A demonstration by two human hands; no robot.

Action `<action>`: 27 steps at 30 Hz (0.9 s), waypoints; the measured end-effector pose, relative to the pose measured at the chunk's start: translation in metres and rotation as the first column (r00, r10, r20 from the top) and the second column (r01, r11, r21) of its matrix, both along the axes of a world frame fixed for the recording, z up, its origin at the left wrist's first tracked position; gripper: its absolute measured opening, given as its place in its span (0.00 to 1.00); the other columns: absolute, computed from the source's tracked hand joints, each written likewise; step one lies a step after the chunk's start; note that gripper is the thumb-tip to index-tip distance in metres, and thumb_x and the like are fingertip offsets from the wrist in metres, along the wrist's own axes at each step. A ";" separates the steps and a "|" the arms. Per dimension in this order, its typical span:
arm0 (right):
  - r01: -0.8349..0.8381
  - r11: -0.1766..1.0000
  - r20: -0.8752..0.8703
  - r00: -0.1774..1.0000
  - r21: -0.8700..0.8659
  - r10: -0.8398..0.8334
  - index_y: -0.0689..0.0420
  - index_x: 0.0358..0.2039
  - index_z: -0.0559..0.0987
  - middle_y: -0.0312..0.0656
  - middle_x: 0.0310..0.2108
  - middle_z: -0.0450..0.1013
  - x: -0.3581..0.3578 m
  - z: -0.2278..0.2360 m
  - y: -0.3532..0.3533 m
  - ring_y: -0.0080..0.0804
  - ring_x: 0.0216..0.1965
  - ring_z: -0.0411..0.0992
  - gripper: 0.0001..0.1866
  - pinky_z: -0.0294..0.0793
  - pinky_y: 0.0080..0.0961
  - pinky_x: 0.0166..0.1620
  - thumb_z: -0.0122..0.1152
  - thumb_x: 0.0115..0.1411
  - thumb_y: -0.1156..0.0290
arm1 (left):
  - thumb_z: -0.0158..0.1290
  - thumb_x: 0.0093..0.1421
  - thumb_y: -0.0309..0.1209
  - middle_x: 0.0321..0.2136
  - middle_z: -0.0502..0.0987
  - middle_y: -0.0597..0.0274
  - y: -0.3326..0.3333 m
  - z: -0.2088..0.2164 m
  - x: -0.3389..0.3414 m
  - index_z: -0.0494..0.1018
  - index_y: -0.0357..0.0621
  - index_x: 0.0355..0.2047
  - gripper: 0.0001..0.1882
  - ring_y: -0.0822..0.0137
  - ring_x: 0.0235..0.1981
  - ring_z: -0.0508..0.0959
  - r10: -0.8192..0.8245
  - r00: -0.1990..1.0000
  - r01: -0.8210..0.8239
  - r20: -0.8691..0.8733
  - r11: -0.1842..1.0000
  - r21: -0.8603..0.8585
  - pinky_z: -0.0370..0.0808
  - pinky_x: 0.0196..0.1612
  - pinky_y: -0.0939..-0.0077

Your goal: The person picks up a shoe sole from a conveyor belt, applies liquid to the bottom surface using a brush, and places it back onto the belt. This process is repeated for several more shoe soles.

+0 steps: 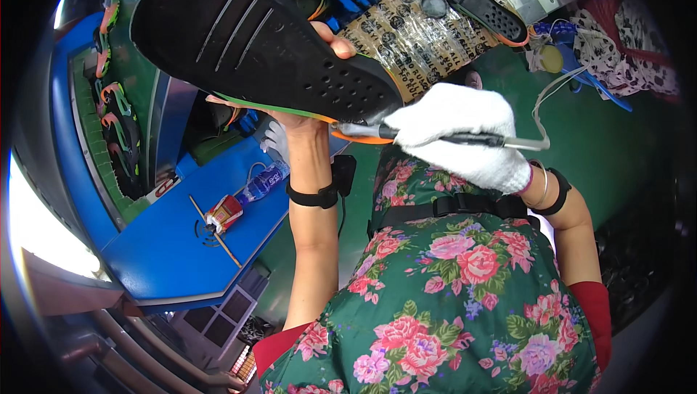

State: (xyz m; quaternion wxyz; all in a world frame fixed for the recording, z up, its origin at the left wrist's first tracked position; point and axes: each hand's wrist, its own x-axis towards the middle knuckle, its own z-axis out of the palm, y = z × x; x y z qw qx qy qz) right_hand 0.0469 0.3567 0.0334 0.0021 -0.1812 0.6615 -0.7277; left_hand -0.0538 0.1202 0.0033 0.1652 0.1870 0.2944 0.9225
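Observation:
My bare left hand [334, 40] grips a black shoe bottom [239, 49], its underside turned up toward me. Three long slots run across its wide end, and small holes dot the narrower end. Green and orange edging shows along its near side. In a white knit glove, my right hand [461, 133] is closed around the dark handle of a brush [363, 130]. The pale brush tip meets the shoe bottom's right end, where a whitish smear shows. A pale hose runs from the handle's back end. The left palm is mostly hidden behind the shoe bottom.
A blue table [160, 256] at left carries a plastic bottle [265, 180] and a red packet [223, 214]. More shoe parts [120, 133] lie on a green belt beyond. Taped cardboard [414, 24] ahead bears another black shoe bottom [479, 2]. Patterned cloth [617, 46] hangs at far right.

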 end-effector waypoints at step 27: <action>0.030 0.992 -0.237 0.972 0.121 0.000 0.54 0.44 0.90 0.45 0.45 0.87 0.013 0.014 0.003 0.39 0.41 0.85 0.14 0.84 0.33 0.45 0.77 0.56 0.78 | 0.32 0.40 0.96 0.47 0.80 0.39 0.007 -0.010 -0.008 0.69 0.37 0.64 0.76 0.45 0.43 0.82 0.049 0.943 -0.054 0.330 0.999 0.006 0.82 0.45 0.50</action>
